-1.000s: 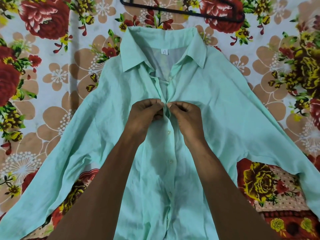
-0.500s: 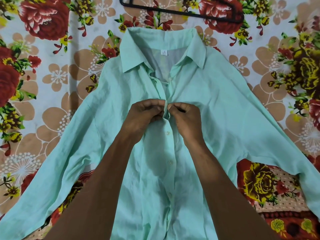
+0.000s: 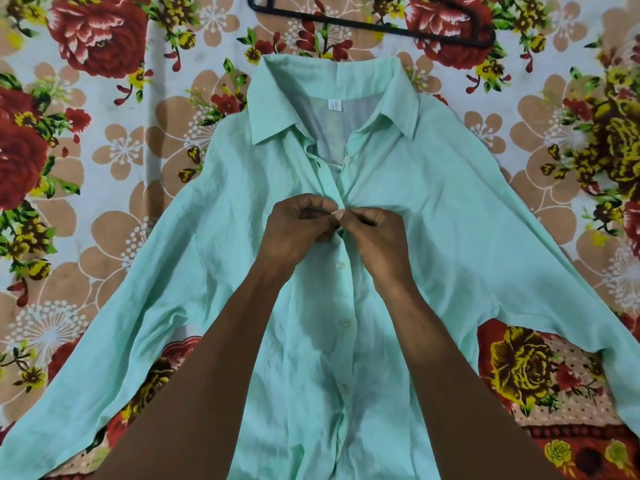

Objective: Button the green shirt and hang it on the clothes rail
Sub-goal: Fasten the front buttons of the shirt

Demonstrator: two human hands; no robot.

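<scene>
I see a green shirt (image 3: 433,244) spread flat, front up, across the middle of a floral bedsheet (image 3: 104,188), its collar toward the far edge. My left hand (image 3: 298,233) and right hand (image 3: 377,244) meet at the placket below the collar, each pinching the fabric there with curled fingers. A black hanger (image 3: 374,26) lies on the sheet near the far edge, just beyond the collar.

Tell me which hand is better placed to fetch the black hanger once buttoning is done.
Right, narrowly. The black plastic hanger lies beyond the mint-green cotton shirt, mostly right of centre; both left hand and right hand pinch the placket.
</scene>
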